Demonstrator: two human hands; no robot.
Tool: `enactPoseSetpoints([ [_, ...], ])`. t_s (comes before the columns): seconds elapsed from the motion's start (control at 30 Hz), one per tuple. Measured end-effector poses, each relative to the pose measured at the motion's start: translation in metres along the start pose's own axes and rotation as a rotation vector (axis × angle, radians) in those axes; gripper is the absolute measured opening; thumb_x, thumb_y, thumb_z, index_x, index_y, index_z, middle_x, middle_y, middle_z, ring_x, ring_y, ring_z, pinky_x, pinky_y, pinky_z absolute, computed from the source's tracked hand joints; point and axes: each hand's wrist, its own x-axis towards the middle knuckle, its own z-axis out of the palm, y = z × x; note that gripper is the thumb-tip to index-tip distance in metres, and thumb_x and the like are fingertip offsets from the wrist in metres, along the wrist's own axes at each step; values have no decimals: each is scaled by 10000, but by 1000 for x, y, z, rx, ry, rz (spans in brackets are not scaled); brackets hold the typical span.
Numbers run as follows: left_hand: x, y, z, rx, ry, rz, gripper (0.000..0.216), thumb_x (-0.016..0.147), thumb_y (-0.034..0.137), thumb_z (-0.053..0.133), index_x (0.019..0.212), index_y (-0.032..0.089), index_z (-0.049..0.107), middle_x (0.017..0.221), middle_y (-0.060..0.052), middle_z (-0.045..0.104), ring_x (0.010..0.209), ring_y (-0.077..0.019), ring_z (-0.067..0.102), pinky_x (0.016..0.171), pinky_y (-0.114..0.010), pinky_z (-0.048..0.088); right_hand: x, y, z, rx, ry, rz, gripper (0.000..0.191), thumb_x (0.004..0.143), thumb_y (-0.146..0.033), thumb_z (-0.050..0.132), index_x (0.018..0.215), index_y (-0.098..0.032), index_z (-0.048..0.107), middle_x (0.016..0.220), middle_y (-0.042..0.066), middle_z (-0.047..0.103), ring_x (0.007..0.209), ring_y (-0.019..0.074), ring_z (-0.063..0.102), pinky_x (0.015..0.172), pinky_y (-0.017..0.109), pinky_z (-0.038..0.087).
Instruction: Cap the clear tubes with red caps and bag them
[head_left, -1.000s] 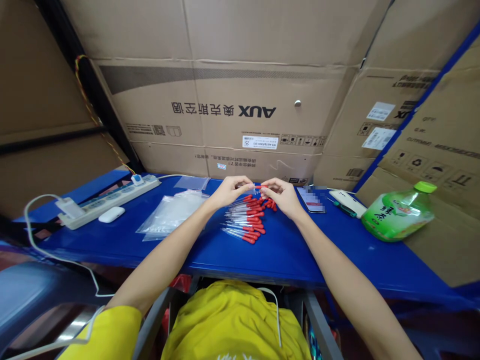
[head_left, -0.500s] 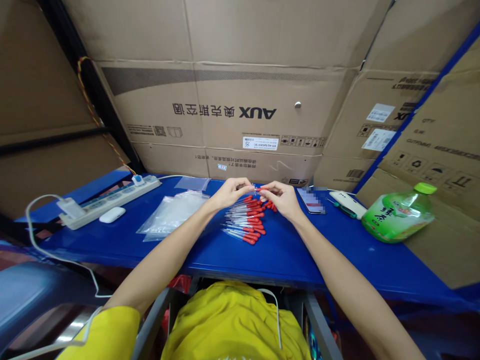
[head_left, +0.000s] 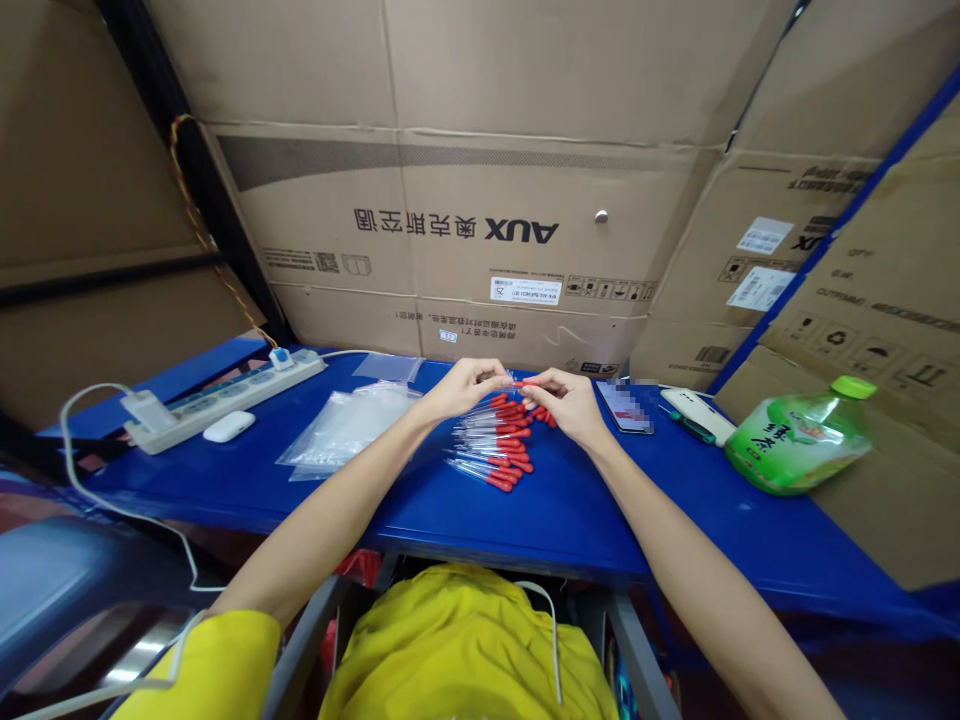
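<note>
Between my hands, above the far part of the pile, is a dropper (head_left: 524, 384) with a thin clear tube and a red rubber bulb. My left hand (head_left: 466, 388) is closed in a pinch on its clear tube end. On the red bulb end, the fingers of my right hand (head_left: 571, 404) are pinched. Just below and nearer to me lies a pile of droppers (head_left: 495, 442), clear tubes pointing left and red bulbs to the right. A few more red bulbs (head_left: 544, 415) lie beside my right hand, partly covered by it.
Clear plastic bags (head_left: 337, 425) lie left of the pile. Farther left are a power strip (head_left: 240, 395) and a white case (head_left: 229, 426). A phone (head_left: 625, 405), a green-handled screwdriver (head_left: 697, 430) and a green bottle (head_left: 796, 440) stand or lie to the right. Cardboard (head_left: 465, 160) walls the back.
Both hands keep their pinch on the dropper, its parts now more nearly in line. The whole view has shifted slightly; the pile looks the same.
</note>
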Motion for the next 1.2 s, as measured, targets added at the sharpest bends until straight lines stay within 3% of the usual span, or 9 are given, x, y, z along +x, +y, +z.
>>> enactPoseSetpoints([
  [0.57,2,-3,7,-13,49,-32,423,943,525,616,869,116,698,680,12,575,607,-103,428,591,-238,307,4,2,0,-58,47,-43,420,741,-584,829,878,-198,739,736,50,766,671,233,739,695,374,622],
  [0.7,2,-7,8,179,25,18,421,984,527,556,958,142,723,699,5,629,603,-116,472,606,-245,322,6,9,-3,-124,57,-76,351,812,-525,786,930,-196,746,773,50,770,694,225,736,718,359,605],
  [0.83,2,-20,4,418,-26,50,367,997,509,543,1038,196,731,830,-17,736,734,-158,623,689,-258,382,7,12,-5,-365,20,-134,271,884,-434,715,1008,-197,763,890,63,793,817,229,745,776,342,575],
  [1.0,1,-43,4,638,13,-100,239,966,408,591,974,211,725,950,-45,771,820,-192,666,685,-272,399,10,17,-11,-628,40,-105,276,932,-361,643,1146,-221,746,973,57,804,850,216,736,828,334,552],
  [1.2,0,-56,9,708,-80,-228,182,948,355,619,948,225,747,957,-56,774,892,-226,692,721,-285,447,16,25,-29,-776,173,-49,265,955,-353,588,1112,-222,756,994,64,802,857,212,722,884,335,539],
])
